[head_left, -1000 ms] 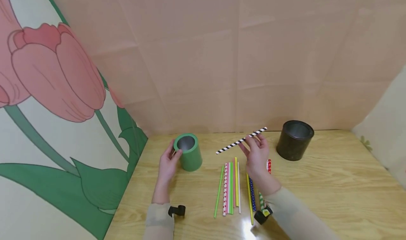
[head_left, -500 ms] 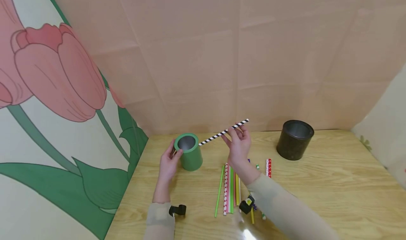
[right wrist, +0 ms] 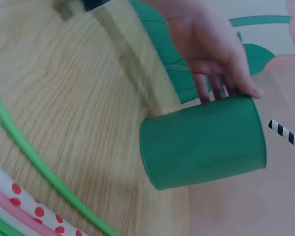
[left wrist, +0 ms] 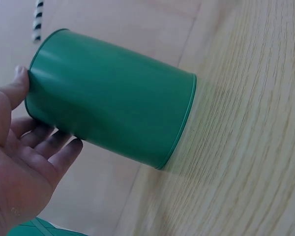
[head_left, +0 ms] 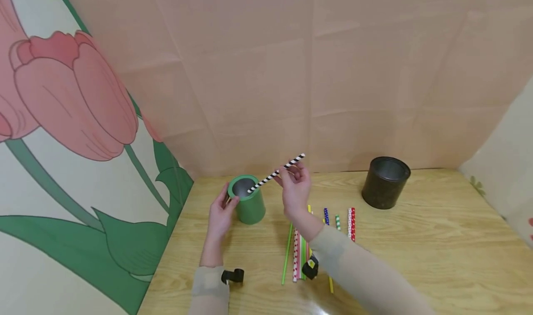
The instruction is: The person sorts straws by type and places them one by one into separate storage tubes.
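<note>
A green can (head_left: pixel 251 209) stands upright on the table, its mouth facing up. My left hand (head_left: pixel 220 217) holds it from the left, thumb at the rim and fingers along the side; the left wrist view shows the fingertips against the wall of the can (left wrist: pixel 110 96). My right hand (head_left: pixel 296 195) pinches a black-and-white striped straw (head_left: pixel 275 173) near its middle. The straw slants, and its lower end appears over the mouth of the can. In the right wrist view the end of the straw (right wrist: pixel 285 132) is just above the rim, apart from it.
Several coloured straws (head_left: pixel 296 255) lie side by side in front of the right hand, partly hidden by that forearm. More straws (head_left: pixel 353 223) lie to the right of it. A black can (head_left: pixel 385 185) stands at the back right, near the pink wall covering (head_left: pixel 258 97).
My right hand has carried the striped straw leftward from between the two cans to over the green can's mouth. The left hand has stayed on the green can.
</note>
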`<action>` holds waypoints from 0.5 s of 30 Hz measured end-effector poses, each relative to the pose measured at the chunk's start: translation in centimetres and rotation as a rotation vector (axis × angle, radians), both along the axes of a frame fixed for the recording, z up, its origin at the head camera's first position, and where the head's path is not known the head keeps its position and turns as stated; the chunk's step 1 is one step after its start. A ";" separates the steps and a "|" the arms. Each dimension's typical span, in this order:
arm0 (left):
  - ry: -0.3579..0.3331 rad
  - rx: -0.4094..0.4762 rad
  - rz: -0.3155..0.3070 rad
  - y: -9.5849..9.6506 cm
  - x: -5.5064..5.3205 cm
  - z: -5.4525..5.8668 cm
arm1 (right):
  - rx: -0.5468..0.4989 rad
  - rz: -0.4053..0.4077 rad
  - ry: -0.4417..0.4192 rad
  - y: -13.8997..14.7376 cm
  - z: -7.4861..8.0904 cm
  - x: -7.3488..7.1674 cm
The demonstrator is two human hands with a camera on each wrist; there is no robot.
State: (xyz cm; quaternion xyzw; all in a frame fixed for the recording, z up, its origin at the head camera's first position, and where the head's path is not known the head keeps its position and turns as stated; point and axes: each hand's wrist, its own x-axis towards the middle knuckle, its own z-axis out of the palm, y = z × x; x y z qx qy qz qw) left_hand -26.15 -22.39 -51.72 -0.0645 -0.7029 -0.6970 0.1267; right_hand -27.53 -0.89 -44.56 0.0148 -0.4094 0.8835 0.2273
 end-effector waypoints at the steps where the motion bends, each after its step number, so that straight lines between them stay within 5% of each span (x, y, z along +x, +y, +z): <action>1: 0.002 -0.003 -0.001 0.0 0.0 0.0 | 0.020 0.005 0.022 -0.2 -0.2 0.1; 5: 0.001 -0.011 -0.002 -0.1 0.1 -0.1 | 0.078 0.019 0.086 -0.7 -0.7 0.5; 15: -0.008 -0.020 -0.005 -0.3 -0.1 0.0 | 0.102 -0.027 0.085 -1.8 0.0 -0.1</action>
